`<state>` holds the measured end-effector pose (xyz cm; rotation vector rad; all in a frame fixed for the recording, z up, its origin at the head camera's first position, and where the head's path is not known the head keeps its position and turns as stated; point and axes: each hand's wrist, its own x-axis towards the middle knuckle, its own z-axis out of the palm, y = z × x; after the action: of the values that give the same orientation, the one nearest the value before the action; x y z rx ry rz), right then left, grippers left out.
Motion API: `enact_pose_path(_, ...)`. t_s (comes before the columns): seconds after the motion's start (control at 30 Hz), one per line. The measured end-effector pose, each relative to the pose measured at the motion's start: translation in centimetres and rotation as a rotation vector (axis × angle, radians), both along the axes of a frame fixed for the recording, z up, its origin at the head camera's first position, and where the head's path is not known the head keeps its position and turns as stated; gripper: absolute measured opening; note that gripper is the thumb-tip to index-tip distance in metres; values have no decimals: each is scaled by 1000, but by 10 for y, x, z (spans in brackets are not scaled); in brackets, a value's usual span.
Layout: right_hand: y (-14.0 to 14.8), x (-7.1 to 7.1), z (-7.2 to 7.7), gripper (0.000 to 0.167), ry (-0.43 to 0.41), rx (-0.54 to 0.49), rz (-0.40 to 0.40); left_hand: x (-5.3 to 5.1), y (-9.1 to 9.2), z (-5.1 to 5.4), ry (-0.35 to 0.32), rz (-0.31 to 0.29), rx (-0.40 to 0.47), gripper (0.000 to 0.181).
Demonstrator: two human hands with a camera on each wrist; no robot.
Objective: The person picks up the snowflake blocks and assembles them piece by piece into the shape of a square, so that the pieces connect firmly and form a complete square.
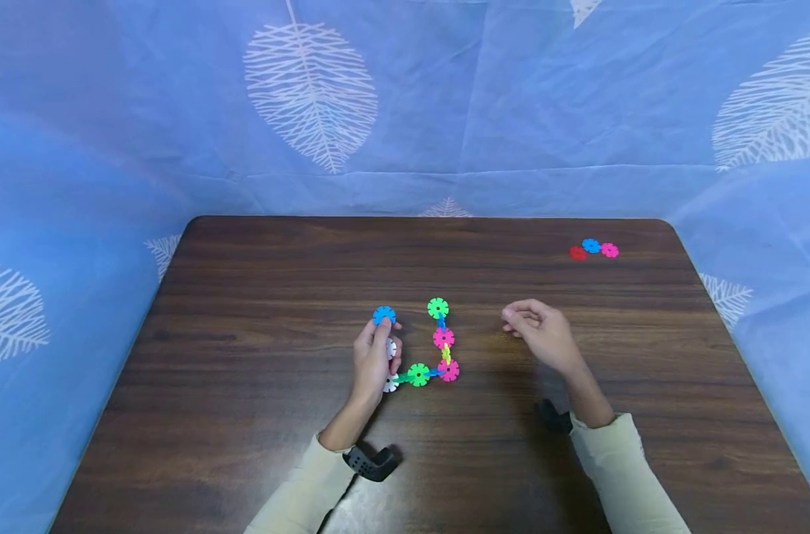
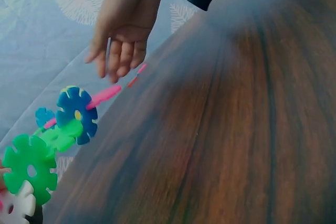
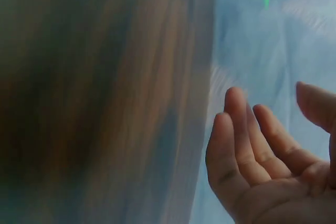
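Observation:
A U-shaped chain of notched plastic building discs is held by my left hand (image 1: 368, 363) in the head view. Its thumb lies against the blue disc (image 1: 383, 315) at the chain's left end, and the fingers partly cover the white discs below. Along the bottom run a green disc (image 1: 418, 374) and a pink disc (image 1: 450, 371); the right side rises to another green disc (image 1: 438, 308). The left wrist view shows the chain's green disc (image 2: 30, 169) and a blue one (image 2: 77, 115). My right hand (image 1: 545, 335) is to the right of the chain, holding nothing, its fingers loosely bent.
At the back right of the brown wooden table (image 1: 245, 282) lie three loose discs: red (image 1: 578, 253), blue (image 1: 591, 245) and pink (image 1: 610, 250). A blue cloth (image 1: 432, 111) with white leaf prints hangs behind the table and at its sides.

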<state>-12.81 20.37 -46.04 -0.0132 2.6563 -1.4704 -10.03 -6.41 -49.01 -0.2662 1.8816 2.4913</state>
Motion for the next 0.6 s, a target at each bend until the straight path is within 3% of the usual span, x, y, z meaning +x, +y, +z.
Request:
enact_pose_path(0.2, 53, -30, -3, 38, 30, 324, -111, -1, -1, 1, -4, 15, 7, 31)
enact_pose_path(0.4, 95, -65, -3, 39, -28, 356, -259, 0, -3, 2, -29, 16, 8, 29)
enact_pose_path(0.53, 113, -91, -3, 43, -68, 388, -276, 1, -4, 3, -28, 27, 14, 29)
enact_pose_path(0.6, 119, -102, -2, 44, -83, 465, -268, 2, -3, 4, -21, 23, 17, 29)
